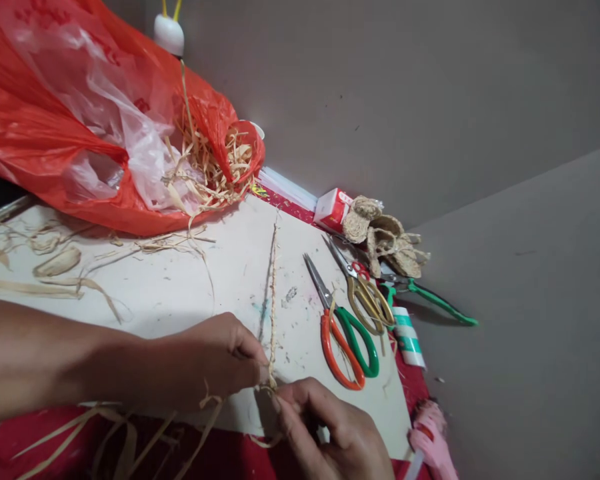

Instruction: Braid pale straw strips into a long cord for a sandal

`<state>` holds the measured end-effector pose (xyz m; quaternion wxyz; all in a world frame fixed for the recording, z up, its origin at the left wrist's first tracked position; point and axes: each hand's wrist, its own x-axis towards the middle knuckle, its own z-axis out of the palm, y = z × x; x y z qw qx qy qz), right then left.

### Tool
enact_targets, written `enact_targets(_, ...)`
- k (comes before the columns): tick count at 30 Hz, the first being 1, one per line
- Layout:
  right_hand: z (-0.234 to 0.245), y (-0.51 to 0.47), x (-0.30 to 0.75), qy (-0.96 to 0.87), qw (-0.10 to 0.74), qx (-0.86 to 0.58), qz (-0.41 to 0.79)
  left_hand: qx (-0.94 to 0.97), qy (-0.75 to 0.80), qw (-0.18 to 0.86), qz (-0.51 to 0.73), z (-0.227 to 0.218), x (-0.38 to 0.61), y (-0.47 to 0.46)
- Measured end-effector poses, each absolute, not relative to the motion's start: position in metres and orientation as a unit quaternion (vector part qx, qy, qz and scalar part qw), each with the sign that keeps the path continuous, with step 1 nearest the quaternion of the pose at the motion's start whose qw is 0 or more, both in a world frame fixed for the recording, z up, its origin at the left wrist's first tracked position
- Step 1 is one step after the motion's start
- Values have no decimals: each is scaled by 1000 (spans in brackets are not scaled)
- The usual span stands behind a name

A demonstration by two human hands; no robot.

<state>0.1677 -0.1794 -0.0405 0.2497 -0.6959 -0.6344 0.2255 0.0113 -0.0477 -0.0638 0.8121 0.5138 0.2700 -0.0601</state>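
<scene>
A thin braid of pale straw [274,287] runs up the white board [235,280], away from me. My left hand [225,357] pinches the near end of this braid between thumb and fingers. Close beside it, my right hand [330,427] is closed, its thumb and forefinger pinching loose straw strands at that same end. More strands hang below my left hand over the red cloth [70,443]. Scissors with one orange and one green handle [343,333] lie to the right of the braid.
At the upper left, a red plastic bag [40,167] spills straw [215,170]. Gold-handled scissors [365,293], green-handled pliers [440,303] and woven straw pieces [390,240] lie at the right, near a red-and-white box [333,208]. A grey wall [380,100] rises behind.
</scene>
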Motion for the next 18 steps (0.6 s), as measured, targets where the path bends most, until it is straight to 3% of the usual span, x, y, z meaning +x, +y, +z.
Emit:
enact_targets(7, -40, -176, 163, -674, 207, -690, 166, 596, 225, 770, -34, -53, 13, -43)
enact_targets(18, -49, -177, 159, -655, 247, -697, 154, 593, 231, 770, -32, -65, 14, -47)
